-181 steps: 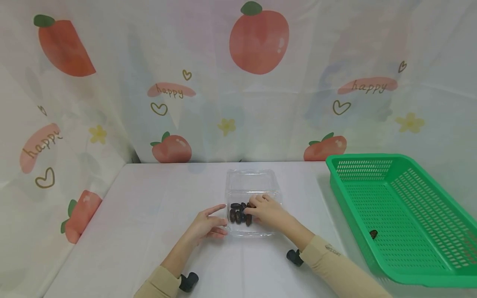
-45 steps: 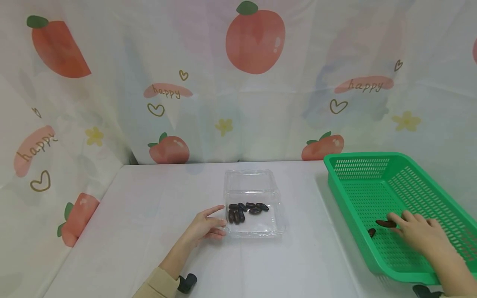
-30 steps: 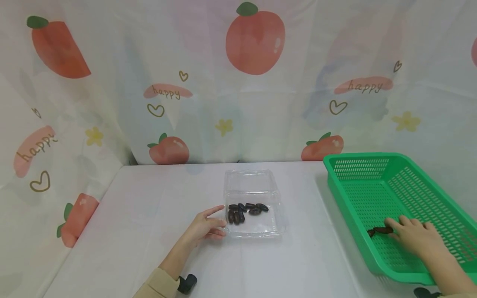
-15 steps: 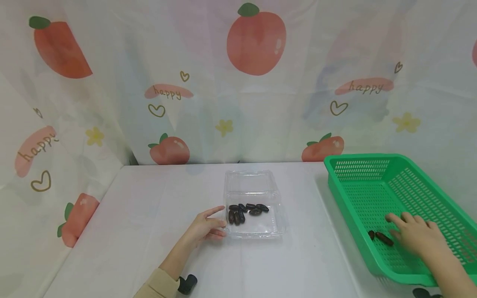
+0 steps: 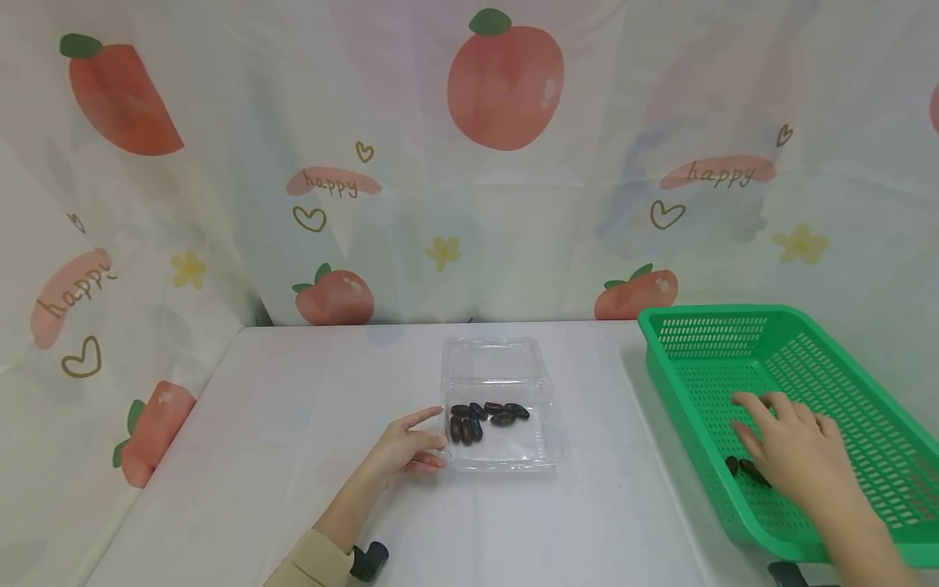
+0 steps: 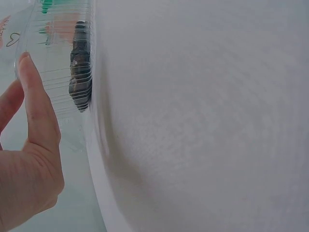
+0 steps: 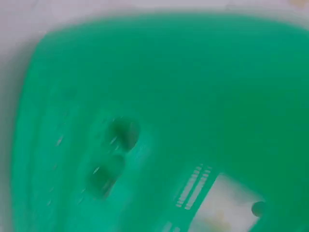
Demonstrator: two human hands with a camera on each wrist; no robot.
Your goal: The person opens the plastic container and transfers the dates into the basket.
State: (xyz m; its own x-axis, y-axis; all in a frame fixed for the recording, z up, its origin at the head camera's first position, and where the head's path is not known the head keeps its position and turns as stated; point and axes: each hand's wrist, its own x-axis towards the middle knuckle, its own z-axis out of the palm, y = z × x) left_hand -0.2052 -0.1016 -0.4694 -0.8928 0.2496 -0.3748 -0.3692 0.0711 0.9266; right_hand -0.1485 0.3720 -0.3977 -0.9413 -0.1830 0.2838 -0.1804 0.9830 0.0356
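Note:
A clear plastic clamshell box (image 5: 506, 447) stands with its lid up in mid-table, several dark brown dates (image 5: 502, 418) grouped in its left and back part. Against the box's left side rest the outstretched fingers of my left hand (image 5: 402, 444); the left wrist view shows this hand (image 6: 36, 145) at the ridged wall, with dates (image 6: 80, 67) behind it. My right hand (image 5: 800, 452) hovers over the green basket (image 5: 663, 408), fingers spread and holding nothing. Just below its thumb lies a long date (image 5: 753, 472), partly covered, beside a smaller dark piece (image 5: 731, 465).
The white-covered table (image 5: 330, 383) ends at a printed curtain (image 5: 411, 204) behind and on the left. The basket's raised rim (image 5: 734, 522) borders the right side. The right wrist view is blurred, mostly green basket wall (image 7: 193, 87).
My right hand went from the box to the basket with a date, laid it beside the smaller piece, let go and has moved up and left. The left hand stayed at the box.

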